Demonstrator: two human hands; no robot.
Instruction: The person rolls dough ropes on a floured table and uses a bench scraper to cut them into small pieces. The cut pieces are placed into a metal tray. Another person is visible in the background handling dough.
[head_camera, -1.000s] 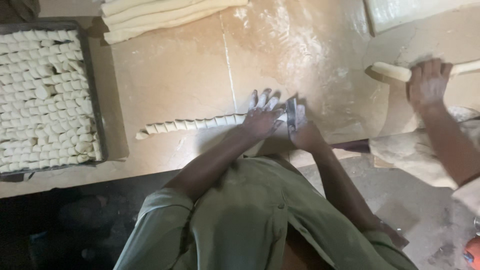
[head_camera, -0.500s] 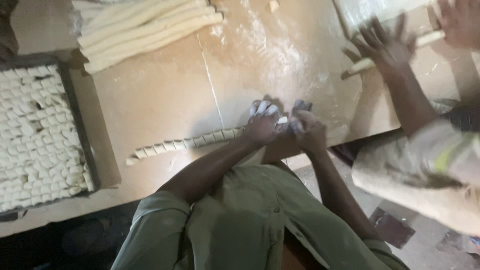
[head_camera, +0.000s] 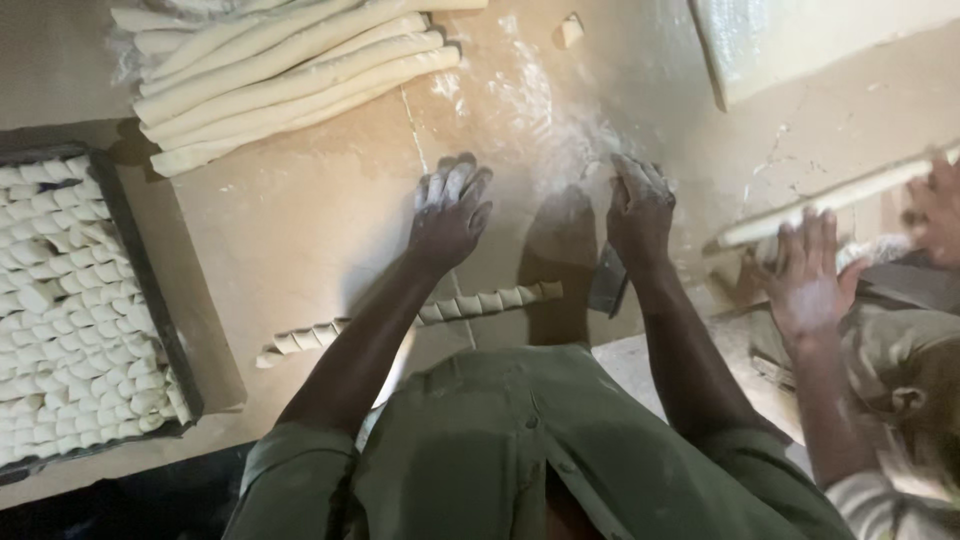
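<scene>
My left hand (head_camera: 450, 212) lies flat on the floured wooden table (head_camera: 300, 230), fingers spread and dusted white, holding nothing. My right hand (head_camera: 638, 205) reaches into a patch of loose flour (head_camera: 560, 120), palm down, fingers on the table. A grey metal scraper blade (head_camera: 607, 282) lies just under my right wrist. Nearer to me than both hands, a dough rope cut into short pieces (head_camera: 480, 302) stretches across the table and passes under my left forearm.
A pile of long uncut dough ropes (head_camera: 290, 70) lies at the back left. A dark tray (head_camera: 140, 275) on the left holds several rows of cut pieces. On the right, another person's hand (head_camera: 805, 282) rolls a dough rope (head_camera: 830, 198). A pale board (head_camera: 800, 45) sits at the back right.
Both my hands left the right end of the cut rope and moved away from me, spreading apart. The right hand went into the flour. The scraper now lies under my wrist.
</scene>
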